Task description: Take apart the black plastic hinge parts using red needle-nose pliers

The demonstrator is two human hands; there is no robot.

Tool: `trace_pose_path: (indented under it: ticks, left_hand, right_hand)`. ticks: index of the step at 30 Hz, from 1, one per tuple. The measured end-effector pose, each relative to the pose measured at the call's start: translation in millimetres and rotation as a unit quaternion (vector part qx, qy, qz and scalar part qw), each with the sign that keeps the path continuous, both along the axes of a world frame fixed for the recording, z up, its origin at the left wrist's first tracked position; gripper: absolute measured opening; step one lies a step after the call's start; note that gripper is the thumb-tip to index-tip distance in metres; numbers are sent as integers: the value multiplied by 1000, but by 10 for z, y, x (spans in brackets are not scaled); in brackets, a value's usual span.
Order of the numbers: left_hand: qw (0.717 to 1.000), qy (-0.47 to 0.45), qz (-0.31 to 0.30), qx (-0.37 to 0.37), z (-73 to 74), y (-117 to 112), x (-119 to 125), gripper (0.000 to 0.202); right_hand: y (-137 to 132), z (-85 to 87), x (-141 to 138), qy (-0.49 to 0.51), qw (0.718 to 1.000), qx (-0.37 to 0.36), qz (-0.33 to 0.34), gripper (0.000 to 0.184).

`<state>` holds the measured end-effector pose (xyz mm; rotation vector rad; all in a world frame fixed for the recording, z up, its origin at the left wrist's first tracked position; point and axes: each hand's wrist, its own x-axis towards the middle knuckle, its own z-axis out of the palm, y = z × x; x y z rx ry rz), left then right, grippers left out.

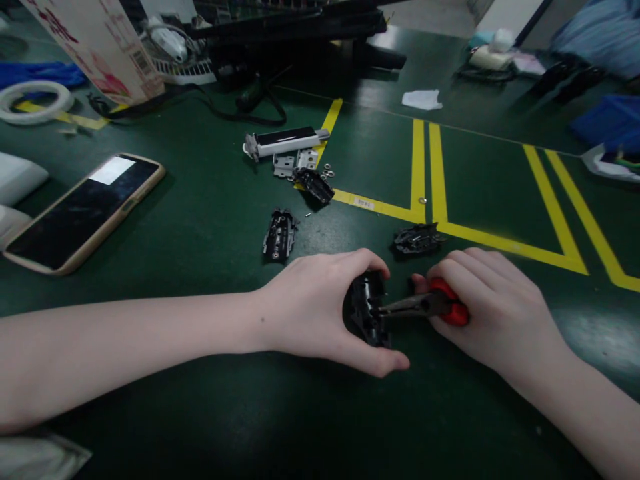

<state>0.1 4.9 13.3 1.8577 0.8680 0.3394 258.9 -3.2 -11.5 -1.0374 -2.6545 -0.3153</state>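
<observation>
My left hand (320, 310) grips a black plastic part (367, 303) between thumb and fingers, just above the green table. In my right hand (493, 310) is a pair of needle-nose pliers (413, 306) with red handles. Their tips reach into the black part; whether they pinch anything there I cannot tell. Beyond my hands lie similar black plastic pieces: one (280, 235) to the left, another (418, 239) to the right. A third black piece (315, 185) rests by small metal brackets (295, 163) and several tiny rings (327, 171).
A white and black bar-shaped device (286, 141) lies behind the brackets. On the left are a phone (85, 210), a roll of white tape (34, 102) and a printed box (103, 47). Yellow tape lines (505, 245) mark the table. A black cable (225, 113) trails at the back.
</observation>
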Motion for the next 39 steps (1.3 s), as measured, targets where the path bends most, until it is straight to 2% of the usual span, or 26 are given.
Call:
trace_pose_path:
  ticks: [7, 26, 28, 34, 39]
  left_hand:
    - [1000, -10, 0, 8, 8, -3, -21, 73]
    - [1000, -10, -6, -13, -2, 8, -22, 72]
    - [999, -42, 5, 5, -37, -7, -23, 72]
    - [987, -108, 12, 121, -159, -45, -27, 71]
    - [985, -120, 23, 126, -178, -52, -23, 68]
  right_hand:
    - [16, -21, 5, 7, 1000, 7, -13, 14]
    - [-12, 23, 4, 7, 1000, 11, -8, 23]
    - [-10, 28, 9, 11, 1000, 3, -9, 22]
    - [18, 10, 7, 23, 999, -36, -7, 14]
    - [27, 15, 4, 32, 997, -68, -10, 13]
